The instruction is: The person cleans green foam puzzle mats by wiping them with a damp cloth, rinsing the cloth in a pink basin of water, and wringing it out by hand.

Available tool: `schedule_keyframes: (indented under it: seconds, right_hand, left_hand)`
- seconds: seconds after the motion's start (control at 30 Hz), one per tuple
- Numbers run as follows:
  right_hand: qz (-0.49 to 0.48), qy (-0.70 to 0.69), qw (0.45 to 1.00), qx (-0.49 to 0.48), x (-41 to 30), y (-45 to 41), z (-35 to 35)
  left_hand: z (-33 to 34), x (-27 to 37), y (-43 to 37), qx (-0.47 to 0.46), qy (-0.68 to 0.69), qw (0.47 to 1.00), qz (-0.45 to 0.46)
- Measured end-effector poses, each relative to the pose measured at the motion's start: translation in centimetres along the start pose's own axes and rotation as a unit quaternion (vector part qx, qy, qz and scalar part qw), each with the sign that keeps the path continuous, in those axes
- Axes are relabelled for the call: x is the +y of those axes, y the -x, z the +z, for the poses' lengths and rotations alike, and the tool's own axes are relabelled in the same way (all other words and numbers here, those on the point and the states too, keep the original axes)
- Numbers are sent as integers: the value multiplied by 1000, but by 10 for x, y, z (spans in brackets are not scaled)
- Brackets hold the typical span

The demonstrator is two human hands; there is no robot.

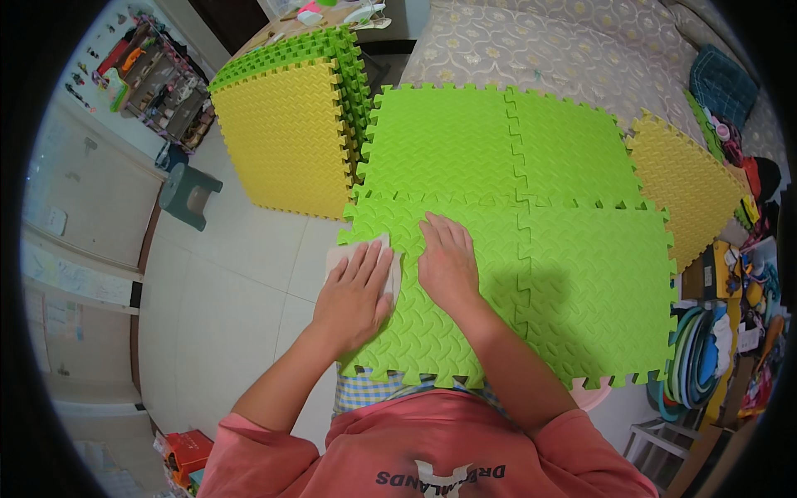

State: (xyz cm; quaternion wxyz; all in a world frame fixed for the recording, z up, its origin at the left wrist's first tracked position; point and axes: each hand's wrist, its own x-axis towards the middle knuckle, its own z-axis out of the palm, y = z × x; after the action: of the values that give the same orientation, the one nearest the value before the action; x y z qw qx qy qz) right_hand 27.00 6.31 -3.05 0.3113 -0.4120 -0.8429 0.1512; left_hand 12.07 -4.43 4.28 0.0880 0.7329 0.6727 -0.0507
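Observation:
My left hand (353, 295) presses flat on a pale cloth or wipe (395, 274), near the left edge of a sheet of joined green foam mat tiles (588, 267). The cloth reaches past the fingertips and slightly over the tile's edge. To its right, my right hand (449, 261) rests on the same tile, fingers loosely bent and nothing visible in it. The sheet is made of several interlocking tiles with a raised tread pattern, and its near edge lies over my lap. Its far part reaches up to a bed or sofa with a patterned cover (473, 50).
A stack of yellow (283, 140) and green foam tiles stands at the left, by a cluttered table (268, 34). Another yellow tile (685, 180) leans at the right. A green stool (187, 196) stands on the tiled floor (218, 299). Stacked basins (691, 367) sit at the right.

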Motion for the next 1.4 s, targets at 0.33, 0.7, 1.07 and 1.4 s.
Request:
schedule_keyframes:
  seconds: [0.33,0.7,1.07,1.4]
  right_hand:
    - [1,6,1000,0,2,0,3]
    - [2,1,1000,-6,3,0,6]
    - [-9,8,1000,13,2,1,3]
    - [-6,-6,1000,12,2,1,4]
  left_hand:
    - [15,-5,-29,68,-2,998,1]
    - [19,-33,-102,39,51,998,-8]
    - [3,0,1,23,4,999,33]
    - [15,1,-20,72,-22,997,11]
